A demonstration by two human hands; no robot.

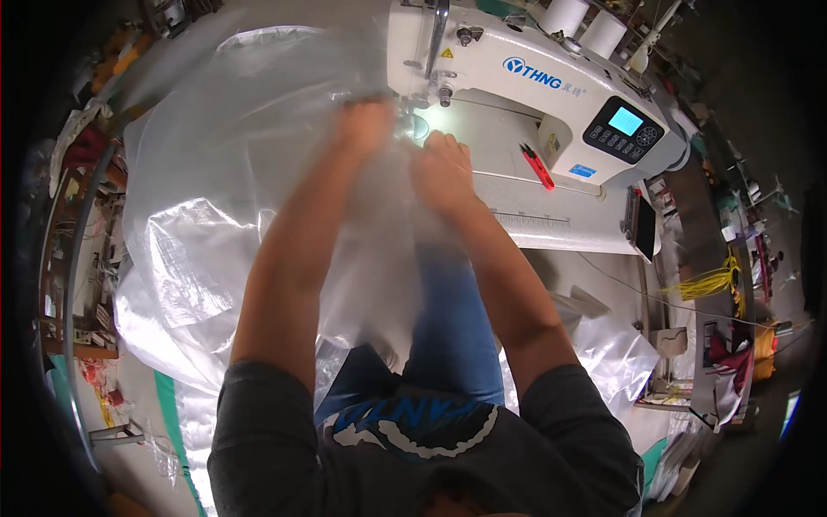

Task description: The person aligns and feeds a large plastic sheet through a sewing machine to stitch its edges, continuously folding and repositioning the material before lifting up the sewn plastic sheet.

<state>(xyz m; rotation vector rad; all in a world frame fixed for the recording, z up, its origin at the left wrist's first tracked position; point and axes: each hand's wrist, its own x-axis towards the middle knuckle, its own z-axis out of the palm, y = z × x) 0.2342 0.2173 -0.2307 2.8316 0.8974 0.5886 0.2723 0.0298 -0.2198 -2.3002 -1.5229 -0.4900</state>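
Note:
A large sheet of translucent plastic (198, 258) spreads over the left side and hangs down over my lap. My left hand (366, 125) is on the sheet just left of the needle area of the white sewing machine (491, 65); motion blurs its fingers. On the near side of the needle, my right hand (444, 172) has its fingers curled over the sheet's edge, closed on it. A small light glows by the needle, between my hands. Exactly how the sheet lies under the presser foot is hidden.
Red thread snips (537, 166) lie on the machine bed right of my right hand. A dark phone (644, 226) stands at the bed's right end. White thread cones (603, 34) sit behind the machine. More plastic sheeting (603, 362) lies below on the right, near yellow cord (719, 280).

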